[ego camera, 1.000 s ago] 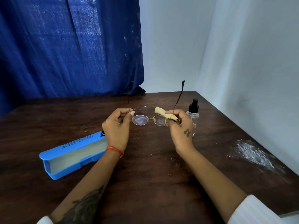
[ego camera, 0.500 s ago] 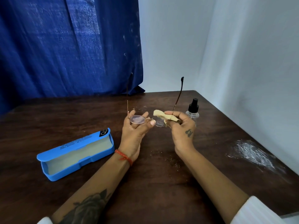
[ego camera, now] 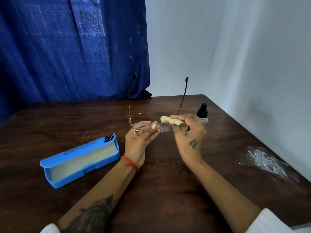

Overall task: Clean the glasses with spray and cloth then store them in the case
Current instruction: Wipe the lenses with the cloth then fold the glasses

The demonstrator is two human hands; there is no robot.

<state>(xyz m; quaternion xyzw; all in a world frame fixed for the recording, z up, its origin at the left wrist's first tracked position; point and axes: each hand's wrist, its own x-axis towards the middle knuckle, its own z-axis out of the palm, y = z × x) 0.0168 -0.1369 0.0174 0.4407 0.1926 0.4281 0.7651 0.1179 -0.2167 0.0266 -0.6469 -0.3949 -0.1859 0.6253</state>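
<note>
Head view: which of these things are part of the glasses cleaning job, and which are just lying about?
Part of the job:
glasses, held by left hand
cloth, pinched in right hand
spray bottle, standing
blue case, open

Lying about:
white powdery smear on table
blue curtain

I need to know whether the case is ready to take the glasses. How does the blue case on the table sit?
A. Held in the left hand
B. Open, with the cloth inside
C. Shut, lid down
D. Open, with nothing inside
D: the case lies open on the table, its pale lining bare; the cloth is in the right hand.
</note>
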